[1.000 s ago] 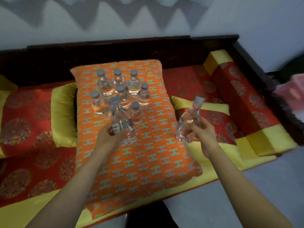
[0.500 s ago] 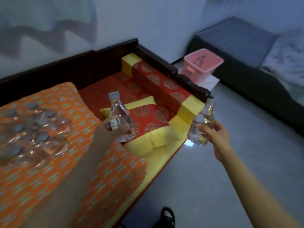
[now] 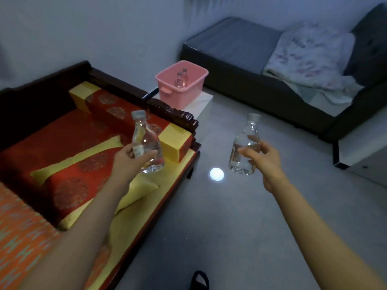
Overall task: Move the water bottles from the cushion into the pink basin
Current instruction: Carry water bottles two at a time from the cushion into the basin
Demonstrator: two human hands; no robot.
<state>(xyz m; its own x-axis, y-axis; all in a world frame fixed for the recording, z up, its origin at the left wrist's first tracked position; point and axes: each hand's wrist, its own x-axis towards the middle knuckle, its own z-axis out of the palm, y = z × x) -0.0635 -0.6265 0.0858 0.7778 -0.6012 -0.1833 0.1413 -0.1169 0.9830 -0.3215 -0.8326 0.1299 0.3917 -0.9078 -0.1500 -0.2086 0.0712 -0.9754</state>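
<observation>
- Two sofas flank the pink basin: a dark wooden bench with red-and-gold brocade to its left, a grey upholstered couch behind it.
- Orange patterned cushion, far from the basin.
- Basin: rectangular plastic, with two clear bottles upright inside.
- Left hand wraps a clear ribbed bottle, short of the basin.
- Right hand likewise grips another bottle.

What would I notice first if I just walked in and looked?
Two clear water bottles held up in the air: one in the left hand over the red and yellow couch, one in the right hand over the grey floor. Further back, the pink basin already holds two bottles, and a bright round light spot shines on the floor between the hands.
</observation>
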